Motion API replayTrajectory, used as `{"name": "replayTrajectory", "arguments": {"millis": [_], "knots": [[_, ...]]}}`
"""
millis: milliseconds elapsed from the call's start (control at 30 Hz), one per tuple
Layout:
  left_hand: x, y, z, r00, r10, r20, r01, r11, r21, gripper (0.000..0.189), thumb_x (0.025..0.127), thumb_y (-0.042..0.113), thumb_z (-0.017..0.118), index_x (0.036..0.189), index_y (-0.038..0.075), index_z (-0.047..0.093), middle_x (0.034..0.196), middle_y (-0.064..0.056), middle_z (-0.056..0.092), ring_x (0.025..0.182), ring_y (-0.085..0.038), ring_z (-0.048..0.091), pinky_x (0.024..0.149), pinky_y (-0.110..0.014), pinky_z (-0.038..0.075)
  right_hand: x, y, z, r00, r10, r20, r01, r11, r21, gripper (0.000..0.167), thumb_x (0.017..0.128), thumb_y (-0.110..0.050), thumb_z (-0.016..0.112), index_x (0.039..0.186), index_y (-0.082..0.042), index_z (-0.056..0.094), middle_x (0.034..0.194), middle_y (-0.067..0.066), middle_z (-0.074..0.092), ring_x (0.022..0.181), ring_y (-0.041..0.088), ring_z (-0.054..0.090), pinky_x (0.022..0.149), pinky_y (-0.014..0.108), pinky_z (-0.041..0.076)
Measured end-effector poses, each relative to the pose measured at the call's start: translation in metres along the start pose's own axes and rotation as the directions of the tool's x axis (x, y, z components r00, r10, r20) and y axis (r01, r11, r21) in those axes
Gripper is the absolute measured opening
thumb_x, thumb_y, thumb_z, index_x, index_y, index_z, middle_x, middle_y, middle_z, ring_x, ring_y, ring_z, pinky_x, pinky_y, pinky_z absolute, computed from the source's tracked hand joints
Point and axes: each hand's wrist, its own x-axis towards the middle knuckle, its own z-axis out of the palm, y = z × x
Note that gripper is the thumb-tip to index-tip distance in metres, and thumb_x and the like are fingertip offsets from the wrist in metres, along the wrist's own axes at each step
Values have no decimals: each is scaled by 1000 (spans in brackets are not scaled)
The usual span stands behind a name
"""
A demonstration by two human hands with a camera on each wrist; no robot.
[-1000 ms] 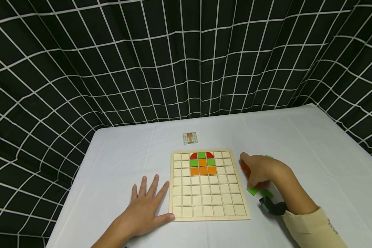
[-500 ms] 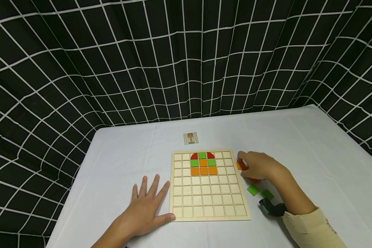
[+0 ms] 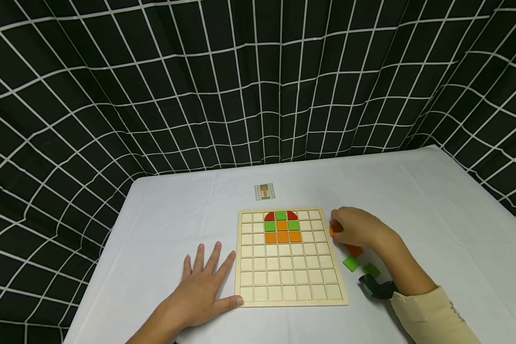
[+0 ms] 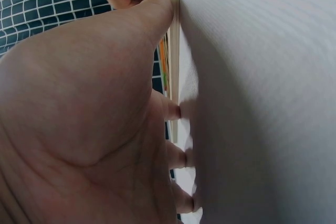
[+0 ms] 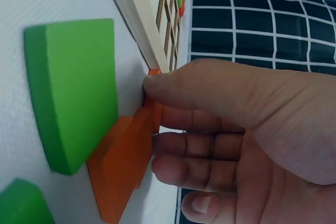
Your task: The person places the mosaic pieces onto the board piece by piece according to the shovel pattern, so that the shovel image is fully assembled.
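Beside the right edge of a wooden grid board, my right hand pinches an orange square tile between thumb and fingers. In the right wrist view, more orange tiles lie by the fingertips, with a green tile in front of them. My left hand rests palm down with fingers spread, its thumb at the board's near left corner. Filled cells at the board's far side form a block of red corner pieces, green tiles and orange tiles.
A small pattern card lies behind the board on the white tablecloth. Two loose green tiles sit near the right wrist, which wears a dark strap. A black curtain with white grid lines surrounds the table.
My right hand has moved away from the loose tiles toward the board's right edge and closed its fingers on an orange tile there. The left hand stays in place.
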Motion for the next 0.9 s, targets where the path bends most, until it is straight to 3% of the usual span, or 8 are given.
{"name": "replayTrajectory", "arguments": {"millis": [467,900], "knots": [[0,-1,2,1000,2,-6,-2,1000,9,98,85,81,47,160,20,30,165,-20,13,145,-55,0,105,-77,8,1,4,-3,1000,14,26,-15,999,28,16,83,-14,77,92,-7,65,80,0,58,72,19,51,67,36,47],[0,-2,2,1000,4,-11,-4,1000,10,99,85,82,47,160,20,30,165,-20,13,145,-55,0,105,-78,8,2,-3,-2,998,-53,40,48,992,119,14,82,-12,75,89,-11,63,75,0,55,68,17,51,60,32,44]]}}
